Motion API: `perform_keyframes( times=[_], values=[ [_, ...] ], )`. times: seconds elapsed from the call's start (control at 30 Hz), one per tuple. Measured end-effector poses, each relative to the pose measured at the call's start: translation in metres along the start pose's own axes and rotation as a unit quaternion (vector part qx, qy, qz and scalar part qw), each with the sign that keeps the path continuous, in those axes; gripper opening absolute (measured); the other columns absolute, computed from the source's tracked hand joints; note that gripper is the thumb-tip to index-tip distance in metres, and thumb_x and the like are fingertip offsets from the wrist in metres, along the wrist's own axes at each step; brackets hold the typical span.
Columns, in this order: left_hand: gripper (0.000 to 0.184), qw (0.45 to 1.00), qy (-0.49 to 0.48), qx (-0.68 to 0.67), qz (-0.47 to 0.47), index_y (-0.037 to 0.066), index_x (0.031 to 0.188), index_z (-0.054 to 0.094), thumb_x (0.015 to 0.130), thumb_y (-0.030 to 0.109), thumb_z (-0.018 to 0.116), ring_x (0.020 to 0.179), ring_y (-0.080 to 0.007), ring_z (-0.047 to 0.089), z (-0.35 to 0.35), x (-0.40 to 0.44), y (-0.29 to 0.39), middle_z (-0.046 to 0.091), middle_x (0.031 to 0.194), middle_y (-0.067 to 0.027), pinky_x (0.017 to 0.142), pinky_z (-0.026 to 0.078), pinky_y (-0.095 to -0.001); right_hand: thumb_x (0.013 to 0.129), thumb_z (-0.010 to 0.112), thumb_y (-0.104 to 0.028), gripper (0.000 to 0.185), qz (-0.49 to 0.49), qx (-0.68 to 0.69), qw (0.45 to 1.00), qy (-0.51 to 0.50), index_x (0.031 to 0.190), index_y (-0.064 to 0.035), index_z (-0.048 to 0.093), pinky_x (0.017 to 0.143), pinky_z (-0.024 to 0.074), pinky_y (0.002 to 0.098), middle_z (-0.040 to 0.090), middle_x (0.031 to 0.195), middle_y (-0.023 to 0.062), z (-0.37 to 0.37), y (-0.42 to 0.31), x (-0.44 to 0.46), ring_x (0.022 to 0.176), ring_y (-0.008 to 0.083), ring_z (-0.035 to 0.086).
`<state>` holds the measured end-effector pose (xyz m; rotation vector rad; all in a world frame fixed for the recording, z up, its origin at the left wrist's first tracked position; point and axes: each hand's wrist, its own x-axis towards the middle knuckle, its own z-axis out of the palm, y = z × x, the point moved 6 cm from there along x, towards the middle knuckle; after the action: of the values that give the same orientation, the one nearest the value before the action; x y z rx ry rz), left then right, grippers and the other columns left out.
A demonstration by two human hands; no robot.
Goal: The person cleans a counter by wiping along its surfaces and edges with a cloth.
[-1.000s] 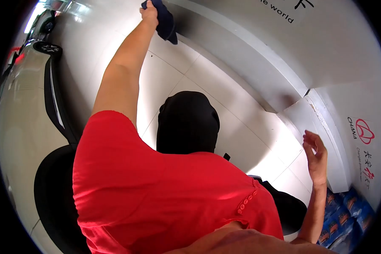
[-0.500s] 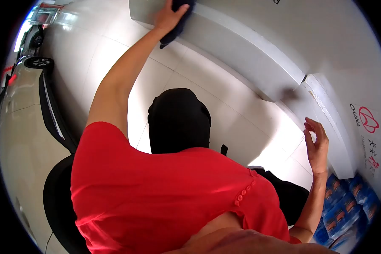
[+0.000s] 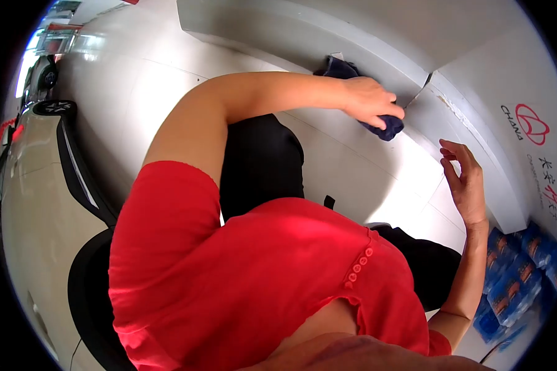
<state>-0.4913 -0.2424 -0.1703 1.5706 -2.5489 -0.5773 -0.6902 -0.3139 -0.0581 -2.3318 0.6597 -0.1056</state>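
Here, clutched dark blue cloth (image 3: 390, 128) in left hand (image 3: 369, 102), with grip closed over part of it, beside grey plinth (image 3: 260, 40) above tiled floor (image 3: 346, 167). Held right hand (image 3: 467, 182) apart, half-open and empty, loosely curled, near pale wall (image 3: 476, 77); wore red shirt (image 3: 229, 266).

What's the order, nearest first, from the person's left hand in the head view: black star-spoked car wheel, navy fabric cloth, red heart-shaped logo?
1. Navy fabric cloth: gripped in the left hand.
2. Red heart-shaped logo: to the right.
3. Black star-spoked car wheel: far left.
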Motion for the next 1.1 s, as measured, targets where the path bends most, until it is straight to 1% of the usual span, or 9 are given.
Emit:
perform_keyframes(
  times=[0.13,0.2,0.27,0.33,0.4,0.6,0.73,0.83,1.1],
  values=[
    [0.046,0.984,0.157,-0.062,-0.060,0.021,0.129,0.055,0.088,0.036,0.070,0.096,-0.0339,0.065,-0.028,-0.063,-0.031,0.063,0.110,-0.0122,0.081,0.054,-0.0413,0.088,0.063,0.004,0.031,-0.006,0.018,1.000,-0.011,0.119,-0.0015,0.063,0.085,0.0536,0.0334,0.067,0.105,0.0129,-0.004,-0.002,-0.014,0.095,0.0234,0.067],
    [0.052,0.936,0.325,-0.024,-0.131,0.021,0.131,0.054,0.085,0.040,0.072,0.103,-0.0315,0.065,-0.052,-0.114,-0.068,0.062,0.122,-0.0079,0.088,0.053,-0.0407,0.088,0.063,0.004,0.031,-0.011,0.020,1.000,-0.011,0.119,-0.0016,0.063,0.085,0.0535,0.0333,0.066,0.105,0.0129,-0.005,-0.003,-0.018,0.094,0.0234,0.067],
    [0.058,0.865,0.453,-0.030,-0.212,0.012,0.128,0.052,0.082,0.036,0.078,0.105,-0.0369,0.064,-0.052,-0.177,-0.126,0.064,0.118,-0.0169,0.093,0.051,-0.0441,0.088,0.063,0.005,0.031,-0.038,0.018,0.999,0.007,0.119,-0.0016,0.063,0.086,0.0533,0.0330,0.066,0.103,0.0125,-0.007,-0.008,-0.019,0.095,0.0235,0.067],
    [0.064,0.783,0.505,0.040,-0.362,0.003,0.128,0.047,0.084,0.041,0.075,0.102,-0.0423,0.064,-0.047,-0.227,-0.159,0.065,0.113,-0.0235,0.091,0.052,-0.0450,0.088,0.063,0.005,0.031,-0.033,0.018,0.999,0.005,0.119,-0.0015,0.062,0.087,0.0535,0.0331,0.066,0.103,0.0126,-0.009,-0.011,-0.019,0.096,0.0235,0.067],
    [0.073,0.720,0.345,0.000,-0.602,-0.003,0.129,0.042,0.085,0.046,0.071,0.104,-0.0446,0.063,-0.024,-0.257,-0.188,0.063,0.113,-0.0284,0.092,0.050,-0.0476,0.088,0.063,0.006,0.032,-0.050,0.030,0.998,0.000,0.119,-0.0017,0.062,0.088,0.0537,0.0336,0.066,0.104,0.0128,-0.008,-0.014,-0.018,0.097,0.0237,0.067],
    [0.067,0.878,0.158,0.035,-0.451,0.001,0.126,0.043,0.086,0.048,0.068,0.094,-0.0440,0.065,0.023,-0.169,-0.133,0.065,0.112,-0.0248,0.079,0.053,-0.0504,0.088,0.062,0.006,0.032,-0.040,0.047,0.998,-0.007,0.119,-0.0021,0.062,0.090,0.0536,0.0337,0.066,0.105,0.0128,-0.010,-0.014,-0.015,0.099,0.0246,0.067],
    [0.047,0.965,0.115,0.061,-0.229,0.007,0.117,0.048,0.089,0.040,0.067,0.087,-0.0395,0.066,0.033,-0.096,-0.092,0.064,0.102,-0.0190,0.070,0.053,-0.0476,0.089,0.062,0.006,0.032,-0.044,0.068,0.997,-0.004,0.120,-0.0014,0.062,0.091,0.0533,0.0341,0.066,0.107,0.0130,-0.010,-0.017,-0.012,0.101,0.0252,0.067],
    [0.043,0.984,-0.038,0.088,-0.153,0.006,0.117,0.046,0.093,0.037,0.062,0.087,-0.0372,0.066,0.036,-0.031,-0.051,0.062,0.101,-0.0189,0.072,0.056,-0.0465,0.089,0.062,0.005,0.031,-0.048,0.076,0.996,-0.011,0.120,-0.0012,0.062,0.090,0.0542,0.0342,0.066,0.108,0.0126,-0.010,-0.022,-0.007,0.101,0.0240,0.067],
    [0.041,0.993,-0.069,0.079,-0.048,0.007,0.117,0.051,0.090,0.033,0.066,0.091,-0.0356,0.066,0.056,0.028,-0.013,0.064,0.099,-0.0153,0.076,0.055,-0.0451,0.088,0.064,0.003,0.029,-0.048,0.034,0.998,0.001,0.117,-0.0023,0.063,0.087,0.0570,0.0343,0.068,0.107,0.0108,-0.009,-0.024,-0.010,0.098,0.0230,0.069]
  ],
)
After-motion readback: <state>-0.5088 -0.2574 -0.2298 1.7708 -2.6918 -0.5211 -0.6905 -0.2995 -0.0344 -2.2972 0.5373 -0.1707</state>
